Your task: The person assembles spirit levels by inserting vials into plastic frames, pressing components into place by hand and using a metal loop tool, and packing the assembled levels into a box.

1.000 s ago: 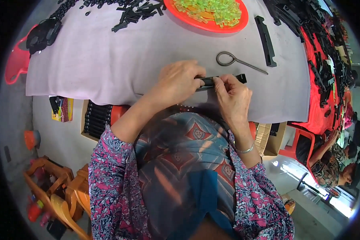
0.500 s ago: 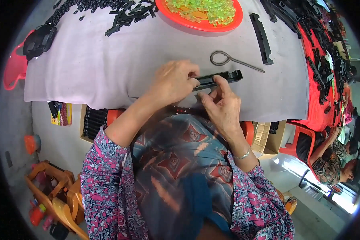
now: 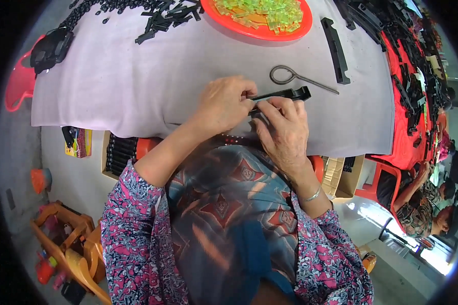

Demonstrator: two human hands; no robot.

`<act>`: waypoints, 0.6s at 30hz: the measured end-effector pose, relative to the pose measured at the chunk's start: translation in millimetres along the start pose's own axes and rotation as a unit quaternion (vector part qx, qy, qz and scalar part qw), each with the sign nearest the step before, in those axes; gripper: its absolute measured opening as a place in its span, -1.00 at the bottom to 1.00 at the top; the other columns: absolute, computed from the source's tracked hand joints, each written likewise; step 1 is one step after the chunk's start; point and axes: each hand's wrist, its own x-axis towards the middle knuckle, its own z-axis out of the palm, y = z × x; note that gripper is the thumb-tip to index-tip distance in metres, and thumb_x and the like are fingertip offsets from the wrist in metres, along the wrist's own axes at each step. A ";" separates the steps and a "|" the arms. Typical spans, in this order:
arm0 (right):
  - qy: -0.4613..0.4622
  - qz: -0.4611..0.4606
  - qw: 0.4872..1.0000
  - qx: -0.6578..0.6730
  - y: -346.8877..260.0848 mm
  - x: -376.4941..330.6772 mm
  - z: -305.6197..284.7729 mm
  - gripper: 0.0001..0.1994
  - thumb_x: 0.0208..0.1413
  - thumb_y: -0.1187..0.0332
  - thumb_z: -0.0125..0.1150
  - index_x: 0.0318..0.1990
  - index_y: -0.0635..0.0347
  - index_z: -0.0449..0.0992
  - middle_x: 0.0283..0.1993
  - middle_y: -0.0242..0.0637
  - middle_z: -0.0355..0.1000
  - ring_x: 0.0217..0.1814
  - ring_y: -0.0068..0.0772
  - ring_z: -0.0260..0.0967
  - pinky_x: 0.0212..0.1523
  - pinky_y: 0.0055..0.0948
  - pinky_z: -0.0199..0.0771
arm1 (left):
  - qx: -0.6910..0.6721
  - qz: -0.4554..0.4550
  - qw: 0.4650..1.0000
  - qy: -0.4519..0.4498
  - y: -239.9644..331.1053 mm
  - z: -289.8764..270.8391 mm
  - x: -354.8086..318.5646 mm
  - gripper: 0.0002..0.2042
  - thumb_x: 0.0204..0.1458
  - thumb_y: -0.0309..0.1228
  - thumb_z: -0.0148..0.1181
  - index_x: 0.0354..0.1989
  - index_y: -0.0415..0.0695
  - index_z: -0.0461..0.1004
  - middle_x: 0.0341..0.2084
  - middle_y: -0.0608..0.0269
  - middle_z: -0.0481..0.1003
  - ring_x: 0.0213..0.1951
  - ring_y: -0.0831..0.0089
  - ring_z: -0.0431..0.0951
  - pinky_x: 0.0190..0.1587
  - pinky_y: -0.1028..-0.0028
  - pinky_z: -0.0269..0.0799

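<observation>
My left hand (image 3: 227, 101) is closed round the left end of a long black channel-shaped plastic part (image 3: 296, 94), which lies across the front of the cloth-covered table. My right hand (image 3: 286, 127) bends over the same part from the near side, its fingertips pressed on the middle. The fingers of both hands come close together there and hide most of the left half. Beyond the part lies a metal rod with a ring-shaped end (image 3: 284, 75). A second long black part (image 3: 336, 53) rests farther right.
A red plate (image 3: 304, 25) of yellow-green translucent pieces stands at the far side. Black strips (image 3: 169, 21) and small black pieces (image 3: 104, 6) lie far left. At right, a red-covered table (image 3: 407, 147) carries many black parts; another person (image 3: 427, 208) sits beside it.
My right fingers have slid left along the black part, toward my left hand, and now lie over its middle. The left hand has stayed almost in place.
</observation>
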 end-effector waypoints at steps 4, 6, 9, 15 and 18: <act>-0.010 -0.018 0.999 -0.033 3.8 4.3 6.7 -0.72 -0.13 0.49 0.33 -0.17 0.08 0.59 -0.18 -0.45 0.43 -0.21 -0.27 0.26 -0.21 -0.31 0.22 | -0.014 0.041 0.999 0.015 -8.2 4.9 0.5 -0.83 -0.03 -0.46 0.20 -0.31 -0.29 0.51 -0.49 0.09 0.46 -0.43 0.27 0.50 -0.31 0.32 0.39; -0.006 -0.019 1.000 -0.024 5.4 3.6 8.2 -0.72 -0.14 0.49 0.32 -0.18 0.08 0.59 -0.19 -0.47 0.44 -0.21 -0.28 0.25 -0.21 -0.31 0.22 | -0.017 0.051 0.998 0.021 -10.5 4.4 -0.3 -0.84 -0.03 -0.46 0.20 -0.31 -0.29 0.51 -0.49 0.10 0.46 -0.43 0.27 0.50 -0.31 0.32 0.39; -0.005 -0.023 1.000 -0.018 7.5 2.4 7.9 -0.73 -0.15 0.50 0.32 -0.21 0.06 0.60 -0.21 -0.49 0.44 -0.22 -0.29 0.25 -0.21 -0.31 0.21 | -0.013 0.050 0.999 -0.010 -10.4 -1.5 -3.6 -0.84 -0.02 -0.50 0.18 -0.28 -0.30 0.51 -0.44 0.10 0.46 -0.39 0.28 0.51 -0.29 0.35 0.40; -0.007 -0.024 1.000 -0.006 13.8 0.8 7.7 -0.74 -0.13 0.50 0.31 -0.21 0.02 0.61 -0.20 -0.50 0.44 -0.23 -0.29 0.24 -0.20 -0.32 0.21 | -0.125 0.130 0.982 0.055 -14.1 -9.5 -28.1 -0.83 -0.04 -0.59 0.22 -0.23 -0.29 0.53 -0.30 0.12 0.45 -0.30 0.28 0.51 -0.23 0.39 0.42; -0.012 -0.014 1.000 0.000 12.8 -1.7 7.4 -0.73 -0.12 0.49 0.31 -0.19 0.00 0.62 -0.18 -0.50 0.45 -0.22 -0.29 0.24 -0.19 -0.30 0.21 | -0.078 0.131 0.986 0.074 -16.6 -11.4 -36.5 -0.86 -0.01 -0.54 0.23 -0.25 -0.22 0.56 -0.28 0.11 0.48 -0.28 0.16 0.53 -0.20 0.28 0.43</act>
